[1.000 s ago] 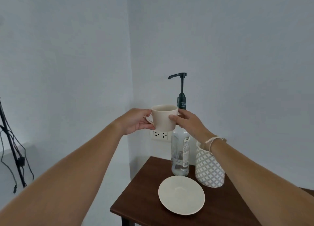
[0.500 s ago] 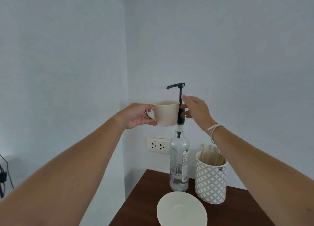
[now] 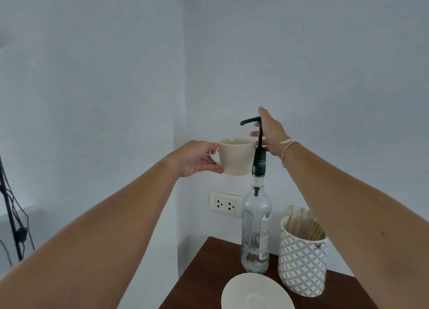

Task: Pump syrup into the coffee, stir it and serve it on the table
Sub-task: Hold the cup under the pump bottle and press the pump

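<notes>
Fingers [image 3: 210,163] of the left hand [image 3: 193,157] clamp the handle of the cream ceramic cup [image 3: 235,156], held under the black pump spout [image 3: 249,121] of the clear glass syrup bottle [image 3: 255,229]. Right hand [image 3: 271,132] spreads open beside the pump head.

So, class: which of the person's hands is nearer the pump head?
Right. The right hand sits at the pump head; the left hand holds the cup below its spout.
</notes>
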A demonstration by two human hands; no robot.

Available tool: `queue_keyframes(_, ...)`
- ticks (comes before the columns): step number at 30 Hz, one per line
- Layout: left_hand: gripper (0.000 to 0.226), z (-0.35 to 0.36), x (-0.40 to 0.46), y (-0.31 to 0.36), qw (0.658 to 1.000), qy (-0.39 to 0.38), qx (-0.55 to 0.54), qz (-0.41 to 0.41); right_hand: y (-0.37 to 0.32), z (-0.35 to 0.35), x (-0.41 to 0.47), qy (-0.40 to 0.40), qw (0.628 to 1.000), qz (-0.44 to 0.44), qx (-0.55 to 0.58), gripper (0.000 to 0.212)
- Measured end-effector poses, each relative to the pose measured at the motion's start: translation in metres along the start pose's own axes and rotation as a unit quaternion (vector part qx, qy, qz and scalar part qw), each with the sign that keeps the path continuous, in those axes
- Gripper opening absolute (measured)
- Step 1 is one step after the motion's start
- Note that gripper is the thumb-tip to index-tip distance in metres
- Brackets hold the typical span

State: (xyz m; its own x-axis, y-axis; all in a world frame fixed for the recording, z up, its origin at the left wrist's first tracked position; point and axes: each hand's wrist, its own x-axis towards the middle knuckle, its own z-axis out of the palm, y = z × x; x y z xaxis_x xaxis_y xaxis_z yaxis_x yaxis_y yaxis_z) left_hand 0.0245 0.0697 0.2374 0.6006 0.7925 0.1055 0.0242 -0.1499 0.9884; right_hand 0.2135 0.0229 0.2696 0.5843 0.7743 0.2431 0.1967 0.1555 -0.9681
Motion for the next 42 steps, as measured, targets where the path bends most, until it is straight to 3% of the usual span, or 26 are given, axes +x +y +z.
queue_keyframes(10, 0.027, 0.002, 0.0, -0.001, 1.0, -0.001, -0.006, -0.01, -0.003, 0.001, 0.005, 0.003, 0.997, -0.034, -0.065, 0.03)
queue_keyframes(42, 0.027, 0.009, 0.014, 0.026, 1.0, 0.005, -0.001, -0.015, 0.008, 0.003, 0.018, 0.035, 0.994, -0.08, -0.066, 0.034)
